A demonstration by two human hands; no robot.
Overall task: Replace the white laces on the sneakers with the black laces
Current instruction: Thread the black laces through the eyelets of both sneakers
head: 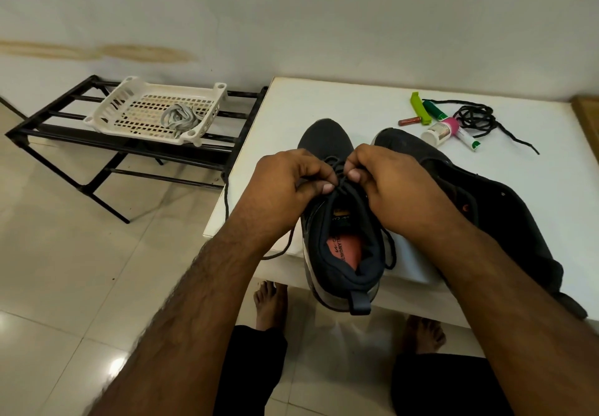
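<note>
Our two arms come up from the bottom, one on each side, and meet over the shoe in the middle. On the far left, away from us, a white basket [155,109] sits on a black rack [58,130], and a pale lace [180,119] lies bunched in it. We think that is the old white lace, already taken out.

Next comes our left hand [285,185]. Its fingers and thumb are curled and pinch the black lace [338,177] at the top of the near sneaker [343,247]. Our right hand [392,185] pinches the same lace from the other side, thumb almost touching thumb. The sneaker lies on the bench [324,101] with its toe pointing away from us and its heel hanging over the near edge. So the lace holes run in a line straight away from our hands, and both hands are just as close. One loose end hangs down on the left, one on the right.

Just to the right lies the second sneaker [486,208], with no lace that we can see. Farther right and back, the other black lace [476,119] waits beside some small tubes [450,127]. We think it goes in next.
</note>
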